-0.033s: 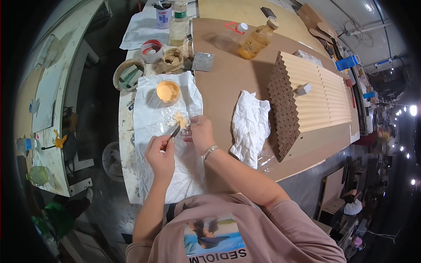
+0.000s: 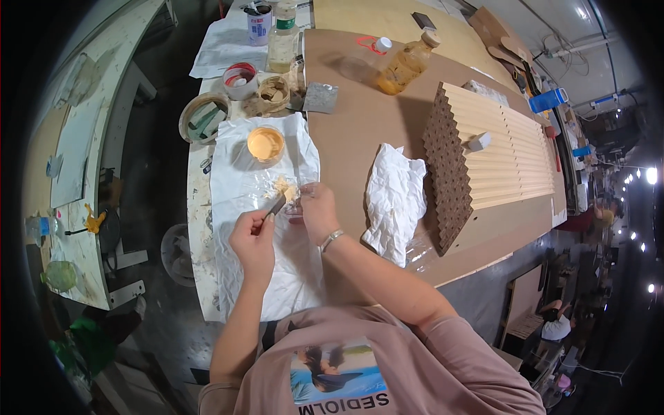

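Note:
My left hand (image 2: 252, 240) pinches a small dark flat blade (image 2: 277, 205), its tip at a lump of pale tan paste (image 2: 284, 187). The paste lies on a sheet of clear plastic film (image 2: 259, 196) spread over a white cloth (image 2: 235, 256). My right hand (image 2: 318, 211) is closed at the film's right edge, just beside the paste; its fingertips are partly hidden. Beyond the paste, a clear cup of yellow-orange liquid (image 2: 265, 144) stands on the cloth.
A crumpled white cloth (image 2: 395, 200) lies right of my hands. Past it stands a ridged wooden piece (image 2: 494, 149) with a white block on top. Tubs (image 2: 204, 117), a clear bottle (image 2: 282, 41) and an amber bottle (image 2: 408, 66) stand at the back.
The blade in my left hand has turned slightly and shows more of its flat side. My right hand's lower fingers have shifted a little.

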Action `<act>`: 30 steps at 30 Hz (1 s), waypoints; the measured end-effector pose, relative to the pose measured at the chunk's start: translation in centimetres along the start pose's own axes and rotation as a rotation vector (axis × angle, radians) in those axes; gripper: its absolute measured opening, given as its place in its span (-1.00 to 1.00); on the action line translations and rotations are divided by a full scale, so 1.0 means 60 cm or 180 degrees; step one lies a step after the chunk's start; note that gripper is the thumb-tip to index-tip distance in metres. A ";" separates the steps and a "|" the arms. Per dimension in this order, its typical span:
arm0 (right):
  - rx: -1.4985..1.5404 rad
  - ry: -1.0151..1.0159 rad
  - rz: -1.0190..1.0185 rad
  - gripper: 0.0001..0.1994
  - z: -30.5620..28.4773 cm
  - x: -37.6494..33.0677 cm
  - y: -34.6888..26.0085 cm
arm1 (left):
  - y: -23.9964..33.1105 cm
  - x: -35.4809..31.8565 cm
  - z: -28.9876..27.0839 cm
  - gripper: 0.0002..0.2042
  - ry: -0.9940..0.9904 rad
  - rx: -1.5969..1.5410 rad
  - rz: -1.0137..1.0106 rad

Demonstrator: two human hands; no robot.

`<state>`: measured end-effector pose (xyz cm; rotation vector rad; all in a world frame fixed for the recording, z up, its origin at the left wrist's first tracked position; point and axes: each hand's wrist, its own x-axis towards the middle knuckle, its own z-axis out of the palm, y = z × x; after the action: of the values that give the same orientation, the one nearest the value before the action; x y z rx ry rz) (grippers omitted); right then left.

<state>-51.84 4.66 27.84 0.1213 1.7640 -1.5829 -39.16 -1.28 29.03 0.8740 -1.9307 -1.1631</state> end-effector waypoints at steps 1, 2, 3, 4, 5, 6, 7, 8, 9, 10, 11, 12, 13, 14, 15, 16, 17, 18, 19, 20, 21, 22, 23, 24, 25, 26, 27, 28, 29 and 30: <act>0.0080 0.0022 0.0058 -0.80 0.002 -0.003 0.000 | -0.012 -0.001 0.010 -0.97 0.0122 -0.0846 -0.1059; 0.0073 0.0022 0.0054 -0.80 0.003 -0.005 -0.001 | -0.026 0.002 0.013 -0.96 0.0079 -0.1013 -0.1262; 0.0163 0.0056 0.0123 -0.80 0.005 -0.006 -0.002 | -0.037 0.000 0.007 -0.96 0.0083 -0.1019 -0.1262; 0.0256 0.0090 0.0194 -0.80 0.005 -0.007 -0.003 | -0.045 -0.003 0.001 -0.96 0.0093 -0.1108 -0.1531; 0.0262 0.0102 0.0189 -0.80 0.002 -0.004 -0.001 | -0.048 -0.004 -0.004 -0.96 0.0085 -0.1198 -0.1796; 0.0065 -0.0029 0.0148 -0.76 -0.004 0.001 0.004 | -0.049 -0.006 -0.012 -0.98 0.0176 -0.1266 -0.1864; -0.0130 -0.0162 0.0109 -0.72 -0.008 0.005 0.008 | -0.047 -0.005 -0.017 -0.98 0.0163 -0.1263 -0.1861; -0.0121 -0.0152 0.0115 -0.72 -0.008 0.006 0.011 | -0.043 -0.005 -0.025 -0.98 0.0265 -0.1201 -0.1666; -0.0179 -0.0144 0.0006 -0.72 -0.008 0.008 0.014 | -0.038 -0.004 -0.031 -0.98 0.0367 -0.1138 -0.1471; -0.0238 -0.0135 -0.0105 -0.72 -0.008 0.009 0.017 | -0.030 -0.001 -0.031 -0.96 0.0409 -0.1007 -0.1273; -0.0239 -0.0139 -0.0103 -0.72 -0.008 0.009 0.018 | -0.025 0.001 -0.029 -0.96 0.0414 -0.1005 -0.1274; -0.0242 -0.0133 -0.0108 -0.72 -0.007 0.010 0.018 | -0.021 0.003 -0.027 -0.96 0.0307 -0.0203 -0.0546; -0.0245 -0.0125 -0.0114 -0.72 -0.007 0.010 0.018 | -0.020 0.003 -0.025 -0.96 0.0194 0.0594 0.0186; -0.0248 -0.0139 -0.0115 -0.72 -0.005 0.008 0.017 | -0.023 0.000 -0.021 -0.94 0.0118 0.0802 0.0629; -0.0212 -0.0122 -0.0114 -0.72 -0.003 0.006 0.016 | -0.022 -0.004 -0.019 -0.94 0.0128 0.0809 0.0627; -0.0176 -0.0103 -0.0113 -0.73 -0.001 0.004 0.015 | -0.018 -0.009 -0.012 -0.92 0.0067 0.0983 0.0896; -0.0180 -0.0100 -0.0112 -0.73 -0.001 0.002 0.012 | -0.011 -0.014 -0.003 -0.90 -0.0006 0.1148 0.1164; -0.0217 -0.0100 -0.0135 -0.73 0.001 -0.002 0.009 | -0.004 -0.018 0.003 -0.85 -0.0054 0.1114 0.1109; -0.0254 -0.0100 -0.0157 -0.74 0.002 -0.004 0.007 | 0.000 -0.018 0.005 -0.85 -0.0054 0.1112 0.1104; -0.0253 -0.0095 -0.0160 -0.74 0.001 -0.003 0.006 | 0.004 -0.015 0.007 -0.86 -0.0023 0.1124 0.1159; -0.0266 -0.0088 -0.0162 -0.74 0.000 -0.003 0.006 | 0.008 -0.012 0.008 -0.86 0.0009 0.1137 0.1213; -0.0278 -0.0082 -0.0162 -0.74 -0.001 -0.002 0.005 | 0.009 -0.007 0.005 -0.86 0.0007 0.1135 0.1214; -0.0272 -0.0076 -0.0161 -0.74 -0.002 -0.001 0.007 | 0.007 0.000 -0.003 -0.87 0.0093 0.1100 0.1072; -0.0263 -0.0084 -0.0157 -0.74 -0.002 0.001 0.009 | 0.004 0.004 -0.009 -0.87 0.0179 0.1066 0.0930; -0.0254 -0.0092 -0.0153 -0.74 -0.003 0.003 0.010 | 0.002 0.004 -0.012 -0.87 0.0170 0.1066 0.0934; -0.0251 -0.0094 -0.0150 -0.74 -0.001 0.003 0.012 | 0.000 0.003 -0.017 -0.88 0.0147 0.1096 0.0973; -0.0228 -0.0078 -0.0138 -0.74 0.000 0.004 0.013 | 0.000 0.002 -0.020 -0.89 0.0123 0.1125 0.1013; -0.0206 -0.0061 -0.0127 -0.74 0.001 0.005 0.015 | 0.002 0.000 -0.015 -0.89 0.0121 0.1128 0.1013; -0.0206 -0.0072 -0.0121 -0.74 0.003 0.003 0.014 | 0.006 -0.005 -0.008 -0.89 0.0068 0.0988 0.0991; -0.0121 0.0035 -0.0161 -0.79 0.006 0.001 0.013 | 0.008 -0.007 -0.004 -0.89 0.0017 0.0847 0.0968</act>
<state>-51.32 4.52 27.16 0.0677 1.8175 -1.5863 -38.80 -0.85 29.48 0.6827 -2.1561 -0.7375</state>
